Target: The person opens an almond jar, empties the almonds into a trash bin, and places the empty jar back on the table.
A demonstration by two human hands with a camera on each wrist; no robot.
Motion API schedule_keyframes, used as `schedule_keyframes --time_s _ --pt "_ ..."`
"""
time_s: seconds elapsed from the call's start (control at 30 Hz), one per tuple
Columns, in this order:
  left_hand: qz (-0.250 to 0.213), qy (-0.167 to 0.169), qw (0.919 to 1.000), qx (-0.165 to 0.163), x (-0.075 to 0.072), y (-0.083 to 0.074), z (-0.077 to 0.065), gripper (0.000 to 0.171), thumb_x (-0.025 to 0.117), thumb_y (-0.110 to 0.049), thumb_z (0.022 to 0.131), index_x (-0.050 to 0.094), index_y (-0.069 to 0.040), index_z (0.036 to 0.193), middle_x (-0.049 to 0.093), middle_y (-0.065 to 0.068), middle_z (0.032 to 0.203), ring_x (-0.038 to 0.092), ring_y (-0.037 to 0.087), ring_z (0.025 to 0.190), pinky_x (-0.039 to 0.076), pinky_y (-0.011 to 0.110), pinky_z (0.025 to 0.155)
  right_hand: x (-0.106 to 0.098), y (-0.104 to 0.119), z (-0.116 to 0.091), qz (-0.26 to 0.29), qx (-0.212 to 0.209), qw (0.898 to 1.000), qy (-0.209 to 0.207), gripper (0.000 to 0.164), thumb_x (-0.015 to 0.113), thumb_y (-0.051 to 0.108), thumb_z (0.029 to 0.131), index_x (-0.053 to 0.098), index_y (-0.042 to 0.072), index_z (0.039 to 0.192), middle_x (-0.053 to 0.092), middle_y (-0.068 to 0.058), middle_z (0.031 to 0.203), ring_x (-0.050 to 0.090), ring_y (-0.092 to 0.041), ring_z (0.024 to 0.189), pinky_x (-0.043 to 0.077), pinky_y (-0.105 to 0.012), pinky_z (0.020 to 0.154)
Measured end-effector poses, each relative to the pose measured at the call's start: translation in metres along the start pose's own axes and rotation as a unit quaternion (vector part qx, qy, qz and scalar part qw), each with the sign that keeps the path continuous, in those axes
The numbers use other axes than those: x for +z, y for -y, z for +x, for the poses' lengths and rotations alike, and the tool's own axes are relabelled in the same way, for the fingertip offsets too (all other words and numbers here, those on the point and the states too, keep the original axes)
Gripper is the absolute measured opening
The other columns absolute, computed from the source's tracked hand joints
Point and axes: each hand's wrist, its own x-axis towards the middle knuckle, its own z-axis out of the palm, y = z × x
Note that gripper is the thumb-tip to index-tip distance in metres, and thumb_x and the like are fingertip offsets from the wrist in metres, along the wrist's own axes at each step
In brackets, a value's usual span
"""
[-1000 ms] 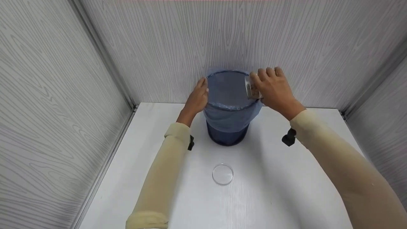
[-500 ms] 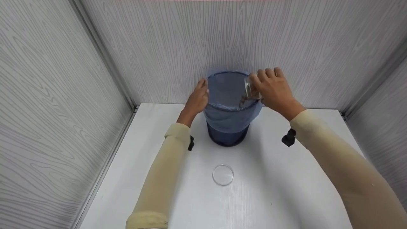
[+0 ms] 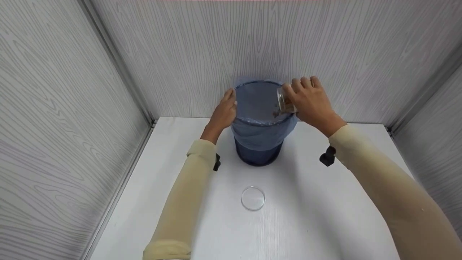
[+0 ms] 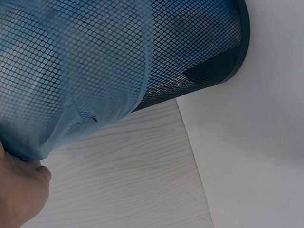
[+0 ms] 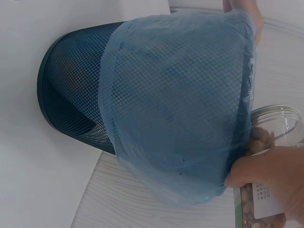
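A dark mesh waste bin (image 3: 258,153) lined with a blue plastic bag (image 3: 258,133) stands at the back of the white table. My left hand (image 3: 224,110) holds the bin's left rim; only its palm (image 4: 19,194) shows in the left wrist view, against the bag (image 4: 71,85). My right hand (image 3: 309,99) grips a clear glass jar (image 3: 285,101) tipped on its side over the right rim, and brown pieces spill from its mouth into the bin. The right wrist view shows the jar (image 5: 273,128) with brown pieces inside and a white label, next to the bag (image 5: 180,114).
A clear round lid (image 3: 253,198) lies flat on the table (image 3: 306,224) in front of the bin. Grey wood-grain walls (image 3: 54,108) close in the left, back and right sides. A black strap (image 3: 327,156) hangs at my right wrist.
Over the last second, brown pieces have begun to spill from the tipped jar's mouth into the bin. Both hands stay where they were.
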Motion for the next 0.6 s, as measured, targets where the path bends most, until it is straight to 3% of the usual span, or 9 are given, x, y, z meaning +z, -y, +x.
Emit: schedule_keyframes --time_s 0.6 --pt "0.007 -0.001 1.0 -0.003 0.0014 -0.003 -0.0003 0.054 0.024 -0.018 0.112 0.011 0.001 0.16 0.005 0.013 0.17 0.002 0.024 0.156 0.005 0.031 0.124 0.0008 -0.0017 -0.0022 0.001 -0.005 1.0 -0.013 0.091 0.096 0.015 0.062 0.043 0.004 0.136 0.052 -0.023 0.124 0.05 -0.045 0.114 0.037 -0.061 0.103"
